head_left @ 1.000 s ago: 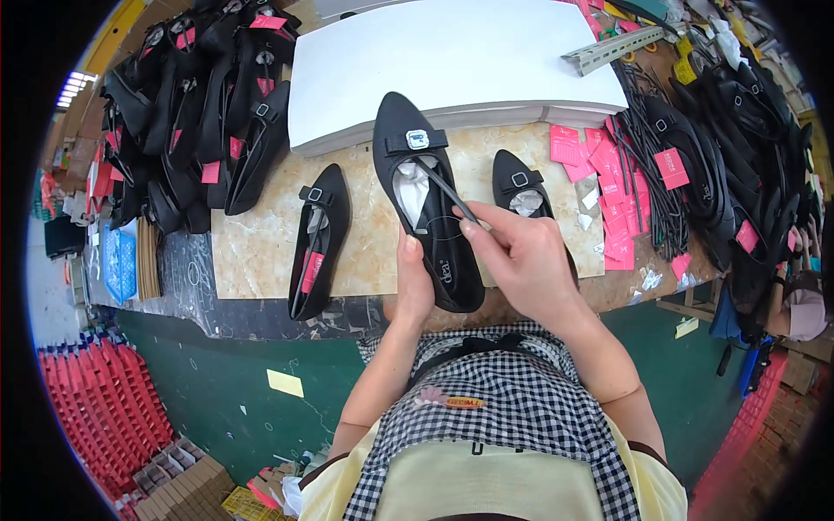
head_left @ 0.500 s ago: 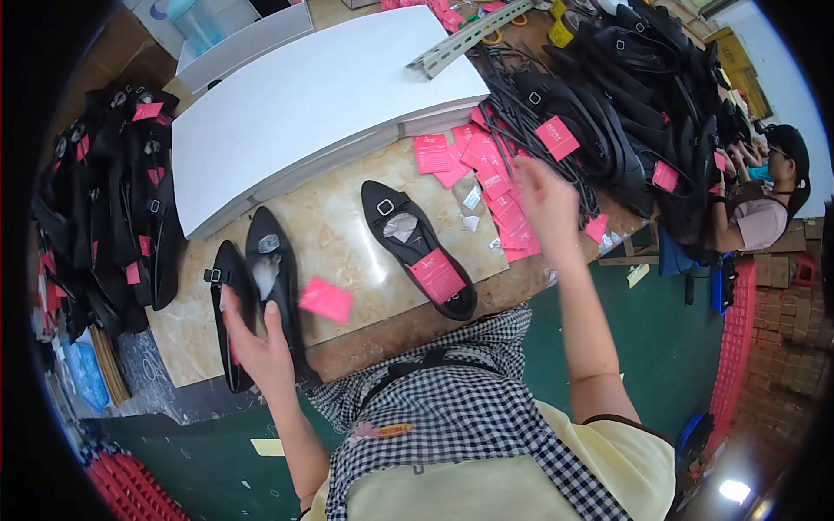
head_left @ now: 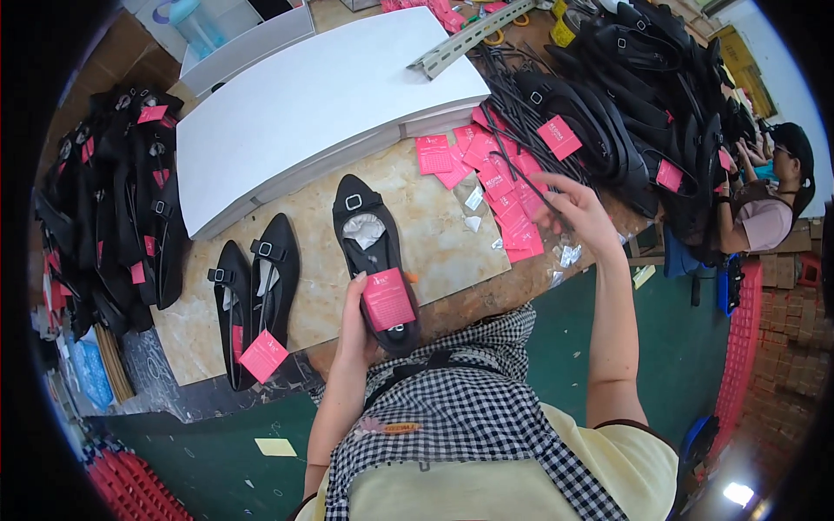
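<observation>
My left hand grips a black pointed flat shoe by its heel end, the thumb on its near side. That shoe has a square silver buckle, crumpled pale stuffing in the toe and a pink tag over its opening. My right hand is closed around one end of a thin black stick, above scattered pink tags. To the left, two more black shoes lie side by side, a pink card resting at their heels.
White stacked boards and a slotted metal bar lie at the back. Black shoes are heaped at left and right, near a bundle of black sticks. A co-worker is at far right.
My left hand has left the pair on the left and taken hold of the single shoe, which has shifted left and nearer. My right hand now has a black stick.
</observation>
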Demonstrator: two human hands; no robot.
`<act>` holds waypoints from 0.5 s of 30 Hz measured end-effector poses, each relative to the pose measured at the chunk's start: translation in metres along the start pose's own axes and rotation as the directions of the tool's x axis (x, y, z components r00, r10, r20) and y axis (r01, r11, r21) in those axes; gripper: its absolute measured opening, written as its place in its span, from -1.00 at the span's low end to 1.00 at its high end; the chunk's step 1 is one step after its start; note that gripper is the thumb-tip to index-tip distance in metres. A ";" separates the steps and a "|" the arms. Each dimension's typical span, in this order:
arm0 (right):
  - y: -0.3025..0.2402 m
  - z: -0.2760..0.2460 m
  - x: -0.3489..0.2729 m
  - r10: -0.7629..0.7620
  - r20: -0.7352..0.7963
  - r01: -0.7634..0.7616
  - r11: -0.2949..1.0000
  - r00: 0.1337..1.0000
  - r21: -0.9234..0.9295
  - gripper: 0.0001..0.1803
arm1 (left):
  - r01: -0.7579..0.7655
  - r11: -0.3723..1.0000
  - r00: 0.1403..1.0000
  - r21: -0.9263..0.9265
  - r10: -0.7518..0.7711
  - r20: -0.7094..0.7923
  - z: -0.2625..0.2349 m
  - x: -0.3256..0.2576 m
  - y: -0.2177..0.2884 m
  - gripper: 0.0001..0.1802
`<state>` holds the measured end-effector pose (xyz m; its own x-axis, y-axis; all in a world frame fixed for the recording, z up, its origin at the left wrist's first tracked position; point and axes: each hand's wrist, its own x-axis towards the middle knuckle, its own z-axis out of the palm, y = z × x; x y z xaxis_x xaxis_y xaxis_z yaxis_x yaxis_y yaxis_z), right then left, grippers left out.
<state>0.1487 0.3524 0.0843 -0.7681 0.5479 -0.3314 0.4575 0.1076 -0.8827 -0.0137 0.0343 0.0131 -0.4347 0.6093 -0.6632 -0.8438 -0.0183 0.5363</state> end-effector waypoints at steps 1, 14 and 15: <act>-0.008 0.008 -0.003 -0.065 0.030 0.056 0.973 0.997 0.222 -0.68 | -0.014 1.000 0.997 -0.007 0.015 0.072 0.001 -0.006 0.002 -0.14; 0.029 0.124 0.005 -0.498 -0.170 0.425 0.840 0.850 -0.337 -0.83 | -0.305 0.952 0.946 -0.015 0.302 -0.122 -0.028 -0.022 0.020 -0.04; 0.026 0.130 0.004 -0.500 -0.159 0.431 0.839 0.851 -0.331 -0.83 | -0.320 0.947 0.939 -0.012 0.316 -0.136 -0.029 -0.022 0.020 -0.06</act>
<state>0.0989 0.2492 0.0166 -0.8114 0.5446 0.2122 0.2010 0.6010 -0.7735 -0.0304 -0.0026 0.0227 -0.7175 0.4584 -0.5245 -0.6639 -0.2222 0.7141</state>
